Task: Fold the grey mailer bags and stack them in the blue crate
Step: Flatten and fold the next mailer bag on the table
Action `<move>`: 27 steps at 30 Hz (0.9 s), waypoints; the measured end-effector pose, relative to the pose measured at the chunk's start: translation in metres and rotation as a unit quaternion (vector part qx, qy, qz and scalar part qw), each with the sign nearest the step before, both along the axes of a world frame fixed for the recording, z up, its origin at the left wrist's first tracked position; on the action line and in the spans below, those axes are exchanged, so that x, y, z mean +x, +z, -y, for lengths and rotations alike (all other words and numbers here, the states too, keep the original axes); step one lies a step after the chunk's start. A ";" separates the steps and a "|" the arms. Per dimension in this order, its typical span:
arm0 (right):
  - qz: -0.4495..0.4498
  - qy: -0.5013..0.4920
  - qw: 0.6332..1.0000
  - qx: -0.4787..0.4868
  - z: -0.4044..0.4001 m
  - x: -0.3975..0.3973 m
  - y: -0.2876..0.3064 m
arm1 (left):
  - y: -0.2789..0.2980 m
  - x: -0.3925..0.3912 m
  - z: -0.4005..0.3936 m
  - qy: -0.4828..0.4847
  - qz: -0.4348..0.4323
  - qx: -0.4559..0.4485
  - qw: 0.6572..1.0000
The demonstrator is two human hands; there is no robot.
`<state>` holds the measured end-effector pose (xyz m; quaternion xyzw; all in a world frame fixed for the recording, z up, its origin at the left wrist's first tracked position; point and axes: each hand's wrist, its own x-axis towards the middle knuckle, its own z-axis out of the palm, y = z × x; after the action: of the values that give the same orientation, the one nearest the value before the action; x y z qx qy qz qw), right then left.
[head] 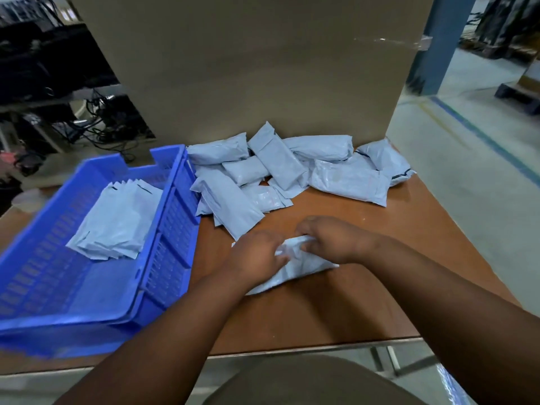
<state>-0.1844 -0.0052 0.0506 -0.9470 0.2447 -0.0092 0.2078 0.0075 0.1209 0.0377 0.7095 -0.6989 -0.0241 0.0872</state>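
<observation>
A grey mailer bag (pixel 295 266) lies crumpled on the brown table in front of me. My left hand (pixel 257 255) grips its left side and my right hand (pixel 330 241) pinches its upper right part; most of the bag is hidden under them. Behind it sits a loose pile of several grey mailer bags (pixel 280 171). The blue crate (pixel 175 229) stands at the left, holding a stack of folded grey bags (pixel 119 220).
A tall cardboard panel (pixel 263 68) stands upright at the back of the table (pixel 365 302). The table's right edge drops to a grey floor. Cables and dark equipment lie at the far left behind the crate.
</observation>
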 end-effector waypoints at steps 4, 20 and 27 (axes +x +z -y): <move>0.024 0.008 0.999 -0.024 -0.002 0.029 0.038 | 0.036 0.026 -0.012 0.031 0.041 -0.037 0.998; 0.059 0.139 0.959 -0.241 -0.008 0.216 0.198 | 0.170 0.166 -0.110 0.157 -0.002 -0.170 0.973; 0.016 0.186 0.922 -0.340 -0.026 0.364 0.236 | 0.164 0.262 -0.146 0.253 0.035 -0.148 0.955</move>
<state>0.1799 0.0209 0.2866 -0.9889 0.0431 -0.0684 -0.1246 0.2696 0.2671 0.2015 0.8426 -0.4947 0.1278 0.1701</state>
